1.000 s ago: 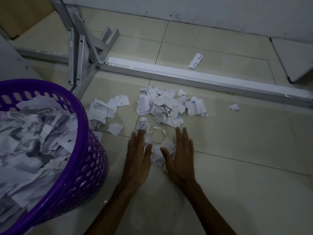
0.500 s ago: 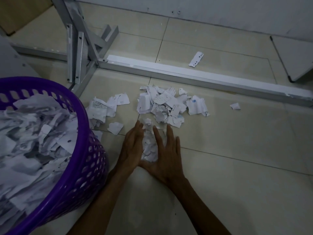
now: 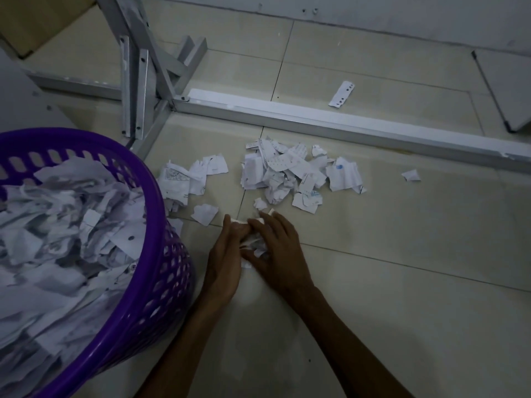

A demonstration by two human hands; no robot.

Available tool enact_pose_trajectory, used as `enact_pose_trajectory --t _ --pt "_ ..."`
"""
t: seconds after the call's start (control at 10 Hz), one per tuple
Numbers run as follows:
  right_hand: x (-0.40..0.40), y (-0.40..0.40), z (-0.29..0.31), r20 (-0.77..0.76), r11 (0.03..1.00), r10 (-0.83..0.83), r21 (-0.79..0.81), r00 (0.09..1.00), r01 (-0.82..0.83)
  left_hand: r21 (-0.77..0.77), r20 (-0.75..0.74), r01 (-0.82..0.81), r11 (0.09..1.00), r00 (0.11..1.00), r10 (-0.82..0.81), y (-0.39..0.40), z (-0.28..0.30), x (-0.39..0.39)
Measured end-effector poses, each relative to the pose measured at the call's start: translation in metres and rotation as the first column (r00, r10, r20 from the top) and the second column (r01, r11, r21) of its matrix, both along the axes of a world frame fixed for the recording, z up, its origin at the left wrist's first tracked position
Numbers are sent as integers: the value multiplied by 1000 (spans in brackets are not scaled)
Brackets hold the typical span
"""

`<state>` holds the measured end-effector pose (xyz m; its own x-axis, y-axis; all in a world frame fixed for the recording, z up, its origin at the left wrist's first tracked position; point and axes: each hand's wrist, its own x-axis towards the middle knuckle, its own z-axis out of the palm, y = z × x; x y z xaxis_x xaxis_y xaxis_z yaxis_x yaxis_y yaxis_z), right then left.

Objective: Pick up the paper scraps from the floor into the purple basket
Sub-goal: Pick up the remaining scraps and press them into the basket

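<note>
A purple basket (image 3: 156, 196) stands at the left, heaped with torn white paper. On the tiled floor my left hand (image 3: 227, 254) and my right hand (image 3: 277, 254) are pressed together around a small bunch of paper scraps (image 3: 253, 244), fingers curled over it. Just beyond the hands lies a larger pile of scraps (image 3: 290, 175). A smaller pile of scraps (image 3: 186, 180) lies beside the basket, with one loose piece (image 3: 204, 214) near my left hand. A single scrap (image 3: 411, 175) lies at the right, and a punched strip (image 3: 342, 93) lies beyond the metal rail.
A grey metal rail (image 3: 344, 124) runs across the floor behind the piles, joined to an upright metal frame (image 3: 138, 70) at the left. A flat grey board (image 3: 505, 87) lies at the far right. A wall closes the back.
My two hands have swept together from flat and apart on the floor, closing around a small bunch of scraps between them. The basket and the other piles have not moved.
</note>
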<state>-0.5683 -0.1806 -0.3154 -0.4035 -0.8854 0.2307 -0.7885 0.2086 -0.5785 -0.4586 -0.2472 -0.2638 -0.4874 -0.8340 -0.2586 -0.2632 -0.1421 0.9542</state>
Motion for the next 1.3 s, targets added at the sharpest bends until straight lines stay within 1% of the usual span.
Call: enact_pose_trajectory --t 0.1,0.2,0.3,0.4,0.5,0.6,0.7,0.8,0.9,1.0,1.1,1.2,1.3 --pt "0 4 2 43 994 -8 -109 999 13 187 -143 -99 977 982 127 7 0 3" --pt "1 9 8 66 989 -32 -145 997 42 267 -194 -184 946 951 240 16 5 9" --pt "2 15 17 148 987 -37 -151 988 60 295 -173 -163 942 960 220 22 12 13" --pt "11 23 37 541 925 -256 -103 801 365 380 -158 -61 923 979 129 23 16 15" --pt "15 25 56 867 793 -378 122 325 597 390 -152 -14 921 985 80 38 25 13" --pt "15 22 67 968 714 -226 238 -105 658 466 -204 -48 883 966 160 55 44 2" --pt "14 20 83 979 760 -93 187 -180 622 497 -285 -55 866 932 223 59 52 -6" --pt "12 19 115 980 804 57 68 -190 591 377 -289 -37 925 945 156 61 80 -13" --pt "10 19 158 979 837 97 16 -177 547 316 -358 -27 948 922 145 59 120 -11" --pt "15 14 204 969 863 179 -70 -172 500 210 -445 -17 978 889 111 57 156 -4" --pt "30 -7 245 963 850 217 -107 -159 516 101 -475 -53 994 875 95 49 190 3" --pt "48 -32 276 966 848 220 -122 -135 516 9 -478 -117 993 872 107 23 211 15" --pt "73 -58 288 963 867 230 -137 -139 479 -22 -451 -173 985 881 144 -1 228 43"
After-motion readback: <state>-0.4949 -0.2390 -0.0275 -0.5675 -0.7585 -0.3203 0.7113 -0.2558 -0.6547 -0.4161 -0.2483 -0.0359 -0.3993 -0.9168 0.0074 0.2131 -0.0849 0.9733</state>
